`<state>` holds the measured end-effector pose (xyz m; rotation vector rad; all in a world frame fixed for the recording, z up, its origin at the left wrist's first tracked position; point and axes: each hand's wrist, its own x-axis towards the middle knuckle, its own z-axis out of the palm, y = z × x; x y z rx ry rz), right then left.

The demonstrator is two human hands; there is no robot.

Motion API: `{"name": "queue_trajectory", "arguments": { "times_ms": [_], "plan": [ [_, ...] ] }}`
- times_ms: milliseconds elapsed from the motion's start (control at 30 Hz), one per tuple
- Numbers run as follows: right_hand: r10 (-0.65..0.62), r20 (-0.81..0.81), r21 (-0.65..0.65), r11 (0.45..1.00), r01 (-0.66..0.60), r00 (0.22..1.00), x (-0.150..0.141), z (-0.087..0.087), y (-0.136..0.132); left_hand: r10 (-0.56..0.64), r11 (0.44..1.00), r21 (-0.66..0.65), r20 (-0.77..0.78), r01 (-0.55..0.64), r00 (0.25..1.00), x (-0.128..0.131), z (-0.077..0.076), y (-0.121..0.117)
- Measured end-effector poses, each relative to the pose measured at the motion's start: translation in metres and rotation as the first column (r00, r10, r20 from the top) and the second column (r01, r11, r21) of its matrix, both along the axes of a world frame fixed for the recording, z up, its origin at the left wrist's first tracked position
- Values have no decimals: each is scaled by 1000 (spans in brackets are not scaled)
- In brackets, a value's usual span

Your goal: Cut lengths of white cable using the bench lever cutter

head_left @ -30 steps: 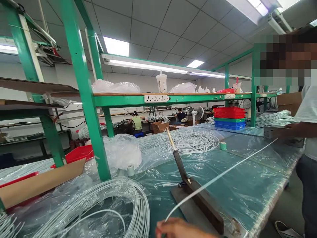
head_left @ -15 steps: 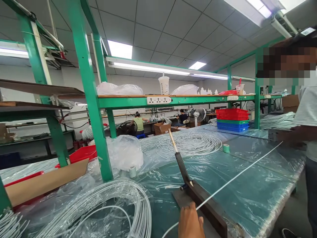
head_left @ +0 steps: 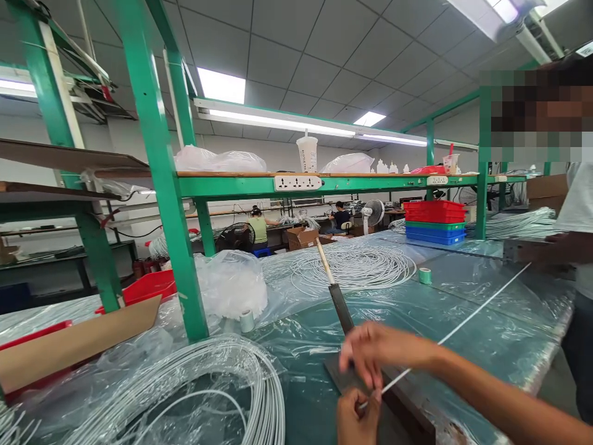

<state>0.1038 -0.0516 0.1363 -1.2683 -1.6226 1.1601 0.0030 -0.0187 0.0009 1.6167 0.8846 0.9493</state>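
At the bottom centre my left hand [head_left: 357, 415] is closed, its thumb and fingers pinching a thin white cable [head_left: 467, 316]. The cable runs taut up to the right, toward a co-worker's hands. My right hand [head_left: 377, 353] reaches in from the right, just above the left one, with loosely bent fingers apart and slightly blurred; I see nothing held in it. Under both hands lies a dark metal lever cutter [head_left: 340, 309] with a light wooden handle, its lever raised. My right hand covers the lever's lower part, where it meets the base.
Coils of white cable [head_left: 273, 395] lie left and at the back [head_left: 370, 269]. Green tape [head_left: 425, 275], a pale roll [head_left: 247, 321], a plastic bag [head_left: 231, 287] and stacked trays [head_left: 435, 222] share the film-covered table. A green post [head_left: 171, 216] stands left; a co-worker [head_left: 577, 204] stands right.
My right hand has come into view from the right, over the cutter's base. My left hand stays on the cable, with its fingers now in a pinch.
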Motion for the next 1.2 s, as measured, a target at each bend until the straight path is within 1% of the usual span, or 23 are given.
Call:
{"name": "queue_trajectory", "arguments": {
  "times_ms": [33, 67, 100, 133, 167, 200, 267, 367, 467, 567, 633, 733, 833, 933, 1033, 1133, 1200],
  "plan": [
    [-218, -46, 36, 975, 220, 975, 12, 19, 11, 9, 1000, 26, -10, -9, 1000, 1, -3, 1],
    [-365, -91, 83, 924, 372, 927, 24, 36, 26, 20, 998, 60, -26, -18, 999, 3, -5, 3],
    [-446, -117, 94, 885, 457, 888, 36, 49, 45, 30, 996, 81, -38, -26, 999, 4, -7, 5],
    [-508, -135, 81, 850, 521, 850, 48, 58, 65, 38, 995, 91, -46, -34, 998, 4, -9, 7],
    [-547, -144, 53, 828, 559, 824, 58, 65, 85, 43, 995, 91, -49, -38, 998, 5, -11, 9],
    [-571, -145, 12, 816, 578, 808, 67, 68, 104, 39, 996, 80, -49, -35, 998, 5, -12, 11],
    [-593, -144, -84, 805, 587, 792, 77, 70, 136, 35, 998, 51, -48, -32, 998, 6, -14, 15],
    [-586, -158, -203, 807, 555, 795, 77, 65, 167, 47, 999, 11, -32, -47, 998, 8, -17, 16],
    [-576, -187, -264, 809, 525, 796, 69, 62, 184, 47, 999, -5, -15, -47, 999, 8, -18, 15],
    [-578, -211, -285, 807, 516, 788, 66, 63, 186, 23, 1000, 4, -32, -23, 999, 7, -15, 14],
    [-571, -230, -276, 815, 510, 788, 68, 66, 178, -1, 1000, 17, -58, 2, 998, 6, -12, 14],
    [-537, -265, -232, 842, 488, 801, 71, 75, 151, -49, 999, 13, -68, 49, 996, 4, -8, 13],
    [-494, -312, -169, 870, 464, 812, 74, 85, 107, -90, 996, -5, -48, 90, 995, 3, -8, 14],
    [-462, -356, -134, 886, 445, 812, 73, 89, 54, -108, 994, -21, -31, 108, 994, 4, -12, 15],
    [-457, -394, -155, 888, 433, 797, 69, 83, -1, -113, 993, -32, -30, 112, 993, 3, -13, 15],
    [-452, -413, -210, 892, 401, 790, 64, 68, -49, -122, 992, -34, -38, 121, 992, 1, -9, 14],
    [-441, -422, -233, 897, 375, 792, 61, 55, -75, -119, 993, -24, -52, 118, 992, -1, -2, 11]
  ]
}}
